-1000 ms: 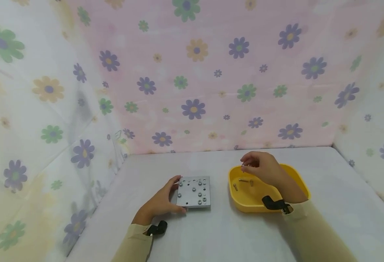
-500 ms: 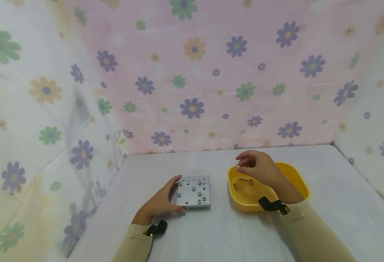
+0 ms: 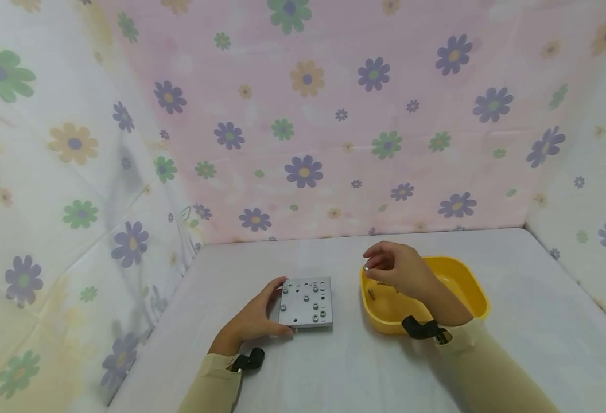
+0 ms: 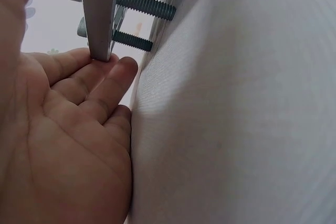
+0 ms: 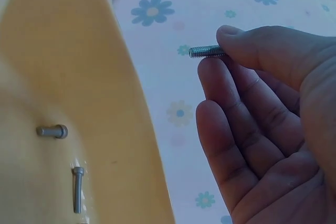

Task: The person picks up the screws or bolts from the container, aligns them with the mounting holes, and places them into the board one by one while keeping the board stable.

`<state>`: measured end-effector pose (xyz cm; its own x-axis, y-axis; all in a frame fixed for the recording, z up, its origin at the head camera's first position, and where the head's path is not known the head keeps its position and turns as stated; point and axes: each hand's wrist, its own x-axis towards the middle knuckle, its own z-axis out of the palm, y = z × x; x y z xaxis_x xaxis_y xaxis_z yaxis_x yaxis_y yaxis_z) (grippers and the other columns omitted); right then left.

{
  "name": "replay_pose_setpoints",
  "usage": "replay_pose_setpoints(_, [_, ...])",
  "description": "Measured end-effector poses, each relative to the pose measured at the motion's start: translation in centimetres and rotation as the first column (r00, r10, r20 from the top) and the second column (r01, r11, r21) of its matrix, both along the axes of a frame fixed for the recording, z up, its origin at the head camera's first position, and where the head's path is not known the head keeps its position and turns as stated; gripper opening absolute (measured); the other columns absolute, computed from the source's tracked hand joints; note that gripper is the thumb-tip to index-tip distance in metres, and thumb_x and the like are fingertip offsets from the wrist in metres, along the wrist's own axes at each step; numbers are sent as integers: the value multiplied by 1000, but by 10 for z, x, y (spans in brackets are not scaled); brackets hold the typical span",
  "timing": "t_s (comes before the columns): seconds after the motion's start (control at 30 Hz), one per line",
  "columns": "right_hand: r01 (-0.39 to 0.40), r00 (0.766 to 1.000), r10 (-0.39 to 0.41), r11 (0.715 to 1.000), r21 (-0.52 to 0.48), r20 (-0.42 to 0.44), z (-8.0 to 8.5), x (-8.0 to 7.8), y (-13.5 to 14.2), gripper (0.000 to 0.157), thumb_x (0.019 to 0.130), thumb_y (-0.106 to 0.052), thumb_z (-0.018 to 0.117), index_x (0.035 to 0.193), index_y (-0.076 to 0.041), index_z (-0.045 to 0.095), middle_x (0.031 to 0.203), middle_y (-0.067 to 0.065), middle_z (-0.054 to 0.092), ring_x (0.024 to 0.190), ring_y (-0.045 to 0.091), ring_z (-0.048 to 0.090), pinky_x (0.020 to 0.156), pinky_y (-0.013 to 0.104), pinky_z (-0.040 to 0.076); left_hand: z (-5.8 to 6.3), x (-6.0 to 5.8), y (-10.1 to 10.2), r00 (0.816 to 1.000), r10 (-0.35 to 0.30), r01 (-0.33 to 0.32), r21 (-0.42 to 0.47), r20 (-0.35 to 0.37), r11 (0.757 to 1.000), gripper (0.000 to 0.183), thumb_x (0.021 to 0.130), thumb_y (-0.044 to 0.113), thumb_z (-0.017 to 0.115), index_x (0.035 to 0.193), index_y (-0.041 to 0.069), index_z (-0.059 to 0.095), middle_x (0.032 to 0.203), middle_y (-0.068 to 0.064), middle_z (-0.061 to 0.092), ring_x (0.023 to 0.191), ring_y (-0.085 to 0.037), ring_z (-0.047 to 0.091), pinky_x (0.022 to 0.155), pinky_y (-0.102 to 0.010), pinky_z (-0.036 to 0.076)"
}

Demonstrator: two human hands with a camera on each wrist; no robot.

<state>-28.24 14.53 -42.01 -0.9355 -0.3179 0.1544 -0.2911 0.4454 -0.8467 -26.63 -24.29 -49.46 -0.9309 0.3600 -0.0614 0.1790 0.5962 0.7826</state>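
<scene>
One threaded silver metal screw [image 5: 205, 51] is pinched in the right hand [image 3: 398, 269], above a yellow rounded tray [image 3: 385, 328] holding loose screws [image 3: 372, 294], partly hidden by that hand. The left hand [image 3: 253, 317] grips a square silver metal plate [image 3: 296, 308]; its marks are too small to read. White counter [image 3: 329, 373] underneath; floral cloth [image 3: 261, 189] beyond both hands.

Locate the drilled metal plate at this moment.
In the head view, the drilled metal plate sits left of the yellow tray, with the left hand holding its left side.
</scene>
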Motion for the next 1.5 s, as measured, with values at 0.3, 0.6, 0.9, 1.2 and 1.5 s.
replay_pose_setpoints(0.3, [-20, 999, 21, 999, 44, -24, -2, 6, -16, 29, 89, -23, 83, 114, -24, 69, 95, -8, 74, 87, 14, 72, 79, 28, 60, 0, 0, -1, 1000, 3, -3, 4, 1, 1000, 132, 56, 42, 101, 164, 26, 26, 160, 2, 44, 151, -25, 37, 126, -59, 19])
replay_pose_setpoints(0.6, [-43, 999, 45, 997, 65, -22, -3, 9, -27, 27, 89, -21, 83, 112, -23, 70, 93, -7, 73, 81, 15, 70, 69, 29, 60, 1, 0, 2, 1000, 11, -11, 6, -4, 1000, 133, 56, 41, 102, 164, 25, 26, 160, 2, 44, 151, -26, 38, 126, -59, 17])
replay_pose_setpoints(0.9, [-80, 995, 86, 992, 94, -56, -2, 12, -43, 25, 88, -21, 84, 110, -25, 70, 91, -12, 73, 83, 10, 70, 76, 25, 59, -1, -1, 0, 1000, 18, -18, 6, -13, 1000, 133, 55, 40, 103, 163, 25, 27, 160, 4, 45, 150, -25, 39, 126, -59, 18])
replay_pose_setpoints(1.2, [-116, 988, 125, 988, 102, -89, -1, 15, -63, 25, 89, -20, 83, 111, -24, 72, 92, -14, 72, 85, 8, 69, 82, 24, 59, -1, -1, 0, 1000, 5, -5, 15, -14, 1000, 132, 55, 42, 102, 163, 24, 28, 159, 3, 45, 149, -25, 40, 126, -60, 18])
replay_pose_setpoints(1.5, [-139, 981, 147, 988, 66, -123, 7, 17, -80, 24, 90, -18, 82, 110, -27, 71, 93, -14, 73, 86, 7, 69, 84, 24, 59, 0, -1, 0, 1000, 3, -3, 12, -10, 1000, 131, 57, 41, 102, 163, 23, 27, 160, 2, 45, 151, -26, 38, 126, -60, 18])
